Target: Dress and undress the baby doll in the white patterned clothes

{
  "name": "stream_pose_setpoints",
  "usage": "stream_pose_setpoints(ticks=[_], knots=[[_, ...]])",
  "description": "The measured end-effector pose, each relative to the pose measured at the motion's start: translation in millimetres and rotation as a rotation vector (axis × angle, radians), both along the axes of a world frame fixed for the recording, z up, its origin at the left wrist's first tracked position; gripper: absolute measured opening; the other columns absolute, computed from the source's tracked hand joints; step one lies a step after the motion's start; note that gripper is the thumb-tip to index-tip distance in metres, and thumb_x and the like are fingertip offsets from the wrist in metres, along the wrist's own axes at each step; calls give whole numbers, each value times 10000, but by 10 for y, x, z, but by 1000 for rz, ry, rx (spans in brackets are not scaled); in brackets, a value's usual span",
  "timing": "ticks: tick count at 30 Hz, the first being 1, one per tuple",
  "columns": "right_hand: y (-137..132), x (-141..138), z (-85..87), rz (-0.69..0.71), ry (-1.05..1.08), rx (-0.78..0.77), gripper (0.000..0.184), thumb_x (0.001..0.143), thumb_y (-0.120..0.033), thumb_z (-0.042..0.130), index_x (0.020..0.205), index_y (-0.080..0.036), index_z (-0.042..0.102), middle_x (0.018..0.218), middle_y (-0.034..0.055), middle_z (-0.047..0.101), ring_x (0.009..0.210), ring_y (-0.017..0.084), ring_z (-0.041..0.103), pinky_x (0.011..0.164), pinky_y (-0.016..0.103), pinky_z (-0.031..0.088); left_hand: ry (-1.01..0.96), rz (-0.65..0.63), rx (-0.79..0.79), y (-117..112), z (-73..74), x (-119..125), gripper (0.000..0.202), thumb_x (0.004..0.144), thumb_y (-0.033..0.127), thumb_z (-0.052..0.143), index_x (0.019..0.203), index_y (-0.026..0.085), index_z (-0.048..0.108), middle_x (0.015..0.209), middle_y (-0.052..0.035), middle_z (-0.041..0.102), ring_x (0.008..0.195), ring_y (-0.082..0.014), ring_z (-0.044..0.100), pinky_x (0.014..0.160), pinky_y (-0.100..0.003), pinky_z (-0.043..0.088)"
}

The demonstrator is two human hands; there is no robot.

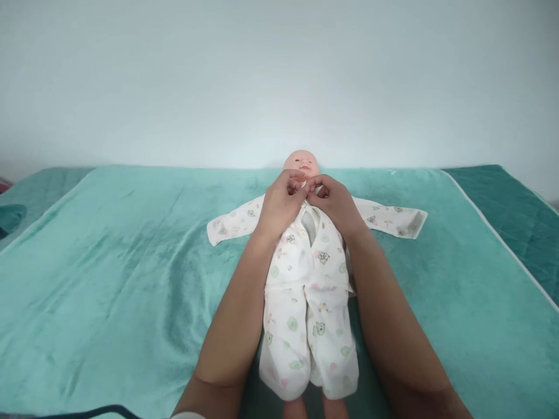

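A baby doll (301, 159) lies on its back, head toward the wall. It is dressed in a white printed romper (292, 297) with long sleeves spread to both sides and legs toward me. At the neckline, just below the doll's chin, my left hand (287, 195) pinches the collar fabric. My right hand (328, 198) pinches the collar right beside it, fingertips nearly touching those of the left. Below the hands the front of the romper gapes in a narrow slit. My fingers hide whatever fastening is at the neck. The doll's bare lower legs show at the bottom edge.
A light teal plush blanket (131, 279) with a few wrinkles lies under the doll. Darker green quilted fabric (498, 203) shows at the right and left. A pale wall (279, 75) rises behind. A dark cable (100, 411) curves along the bottom left.
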State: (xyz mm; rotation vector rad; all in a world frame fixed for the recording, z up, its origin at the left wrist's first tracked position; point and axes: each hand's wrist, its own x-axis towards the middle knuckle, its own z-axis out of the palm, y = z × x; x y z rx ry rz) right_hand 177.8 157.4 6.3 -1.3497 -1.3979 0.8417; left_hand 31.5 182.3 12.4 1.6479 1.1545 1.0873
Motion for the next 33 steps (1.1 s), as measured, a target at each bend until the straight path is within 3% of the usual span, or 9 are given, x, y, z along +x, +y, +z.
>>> stream_pose_setpoints(ticks=[15, 22, 27, 30, 33], knots=[[-5, 0, -13, 27, -46, 6, 177, 810, -239, 660, 982, -230, 623, 921, -16, 634, 689, 115, 495, 700, 288, 429, -146, -52, -99, 91, -95, -22, 253, 836, 160, 633, 1073, 216, 699, 950, -39, 690, 867, -171, 673, 778, -291, 536], [-21, 16, -12, 62, -63, -13, 218, 806, -238, 650, 1018, -244, 602, 916, -17, 631, 703, 122, 502, 706, 289, 438, -121, -68, -96, 75, -73, -31, 325, 830, 121, 581, 1107, 236, 706, 975, -39, 697, 889, -178, 675, 802, -312, 547], [-4, 20, -46, 73, -60, 11, 263, 794, -234, 655, 1049, -253, 592, 898, -26, 631, 691, 123, 506, 716, 292, 444, -184, -87, -165, 75, -30, -46, 376, 752, 49, 538, 1017, 209, 750, 985, -42, 715, 827, -167, 656, 771, -317, 525], [-5, 11, -43, 35, -38, 9, 245, 782, -231, 663, 1024, -246, 624, 884, -23, 640, 700, 127, 520, 729, 298, 449, -145, -33, -171, 60, -7, -31, 381, 737, 46, 546, 1007, 208, 761, 931, -33, 715, 771, -163, 634, 748, -318, 509], [-16, 9, -25, 1, 7, -4, 228, 775, -232, 669, 1003, -231, 659, 863, -20, 637, 702, 128, 531, 734, 300, 454, -5, 80, -77, 44, 0, -11, 318, 776, 68, 547, 961, 200, 768, 944, -42, 709, 804, -173, 631, 801, -332, 509]])
